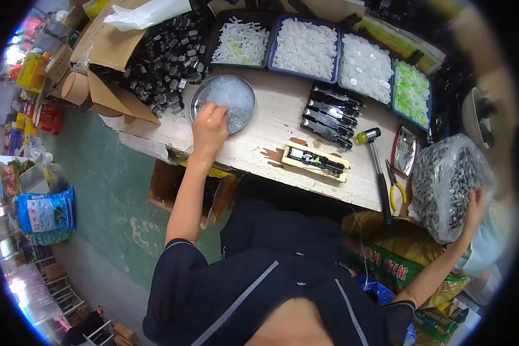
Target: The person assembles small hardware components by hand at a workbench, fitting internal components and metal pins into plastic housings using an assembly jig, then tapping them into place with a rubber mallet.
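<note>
My left hand [210,130] is over the near side of a round metal dish [251,109] that holds small clear parts. Its fingers are pinched together, and what they hold is hidden. Far to the right, my right hand [474,209] is at the mouth of a clear plastic bag [435,199] full of small grey parts. Those fingertips are drawn together against the parts; whatever is between them is too small to make out. Between the hands, a cream-coloured fixture [334,173] on the bench holds a black assembly [314,160] with a small green piece.
Trays of white sticks [240,43], white caps [305,46], clear discs [365,68] and green parts [412,92] line the back. Black parts [170,57] spill from a cardboard box [118,52]. Black assemblies [330,117], a hammer [378,167], pliers [397,193] and a red-rimmed tray [405,151] lie rightward.
</note>
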`<action>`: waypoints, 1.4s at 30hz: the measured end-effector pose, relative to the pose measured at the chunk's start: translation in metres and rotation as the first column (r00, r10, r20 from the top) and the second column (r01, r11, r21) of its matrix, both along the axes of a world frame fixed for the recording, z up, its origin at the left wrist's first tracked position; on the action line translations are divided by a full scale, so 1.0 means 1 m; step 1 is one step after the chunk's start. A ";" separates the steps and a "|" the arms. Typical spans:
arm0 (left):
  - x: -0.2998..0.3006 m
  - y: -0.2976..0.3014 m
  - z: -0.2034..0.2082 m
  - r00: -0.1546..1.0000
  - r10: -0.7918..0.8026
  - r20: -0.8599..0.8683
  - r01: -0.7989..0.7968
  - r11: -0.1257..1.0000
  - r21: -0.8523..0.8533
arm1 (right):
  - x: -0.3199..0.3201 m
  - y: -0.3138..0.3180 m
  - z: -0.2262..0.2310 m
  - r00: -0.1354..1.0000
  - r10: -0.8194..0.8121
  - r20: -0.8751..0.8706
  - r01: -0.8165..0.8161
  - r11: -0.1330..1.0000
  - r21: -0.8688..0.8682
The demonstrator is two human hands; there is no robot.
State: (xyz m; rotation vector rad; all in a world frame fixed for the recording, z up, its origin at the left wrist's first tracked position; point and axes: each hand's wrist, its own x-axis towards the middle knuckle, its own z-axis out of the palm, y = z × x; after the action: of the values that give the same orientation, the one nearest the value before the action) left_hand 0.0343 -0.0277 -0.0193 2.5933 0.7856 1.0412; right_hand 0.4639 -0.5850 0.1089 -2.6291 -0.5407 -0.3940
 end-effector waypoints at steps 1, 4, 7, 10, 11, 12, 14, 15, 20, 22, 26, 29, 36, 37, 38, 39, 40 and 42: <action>-0.002 -0.001 0.002 1.000 0.012 -0.016 -0.012 1.000 0.000 | -0.018 0.017 0.009 1.000 -0.004 0.005 0.003 0.993 0.118; -0.003 -0.004 0.004 1.000 0.023 0.001 -0.023 0.992 -0.125 | -0.086 0.084 0.019 0.979 0.200 -0.046 -0.159 0.882 0.444; 0.000 -0.008 0.003 0.999 0.004 -0.044 -0.007 0.997 -0.075 | -0.135 0.150 0.012 0.929 0.370 -0.030 -0.342 0.884 0.319; -0.006 -0.012 0.007 0.997 0.035 0.070 -0.015 0.963 -0.271 | -0.168 0.204 -0.008 0.817 0.577 -0.022 -0.540 0.776 0.326; -0.007 -0.013 0.008 0.997 0.028 0.072 -0.008 0.961 -0.275 | -0.180 0.219 -0.013 0.780 0.621 -0.071 -0.557 0.742 0.374; -0.008 -0.015 0.011 0.981 0.018 0.192 0.079 0.870 -0.487 | -0.191 0.233 -0.020 0.739 0.664 -0.116 -0.567 0.705 0.426; -0.006 -0.027 0.023 0.916 0.065 0.395 0.289 0.573 -0.767 | -0.207 0.258 -0.037 0.657 0.742 -0.133 -0.601 0.621 0.503; -0.002 -0.035 0.026 0.880 0.046 0.473 0.391 0.494 -0.776 | -0.214 0.271 -0.044 0.602 0.789 -0.124 -0.635 0.567 0.525; 0.019 -0.067 0.036 0.804 -0.044 0.593 0.574 0.317 -0.755 | -0.230 0.316 -0.065 0.511 0.859 -0.018 -0.743 0.452 0.494; 0.026 -0.072 0.037 0.804 -0.066 0.591 0.580 0.309 -0.754 | -0.234 0.323 -0.067 0.523 0.852 0.003 -0.738 0.451 0.503; 0.034 -0.076 0.038 0.801 -0.143 0.582 0.595 0.310 -0.742 | -0.236 0.326 -0.070 0.534 0.845 0.024 -0.768 0.474 0.431; 0.038 -0.081 0.042 0.813 -0.167 0.557 0.579 0.330 -0.746 | -0.236 0.327 -0.072 0.531 0.846 0.052 -0.792 0.474 0.384; 0.042 -0.087 0.045 0.816 -0.231 0.530 0.578 0.354 -0.736 | -0.234 0.327 -0.067 0.519 0.848 0.112 -0.824 0.461 0.329; 0.043 -0.088 0.046 0.813 -0.245 0.528 0.582 0.366 -0.726 | -0.234 0.327 -0.066 0.510 0.851 0.125 -0.835 0.455 0.310; 0.044 -0.088 0.047 0.810 -0.259 0.526 0.587 0.377 -0.717 | -0.234 0.327 -0.065 0.510 0.851 0.125 -0.835 0.455 0.310; 0.044 -0.089 0.047 0.810 -0.259 0.527 0.587 0.377 -0.717 | -0.234 0.327 -0.065 0.505 0.852 0.139 -0.843 0.452 0.293; 0.044 -0.089 0.047 0.814 -0.261 0.519 0.581 0.372 -0.724 | -0.234 0.326 -0.064 0.500 0.852 0.153 -0.850 0.449 0.276; 0.045 -0.090 0.049 0.818 -0.263 0.511 0.575 0.367 -0.732 | -0.234 0.325 -0.063 0.494 0.851 0.180 -0.858 0.444 0.257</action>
State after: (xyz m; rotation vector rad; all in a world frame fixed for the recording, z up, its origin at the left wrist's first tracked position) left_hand 0.0788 -0.1178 0.0296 1.5173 0.3351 0.5900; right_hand 0.2300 -0.2599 0.0457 -1.6981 -1.5728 -0.1411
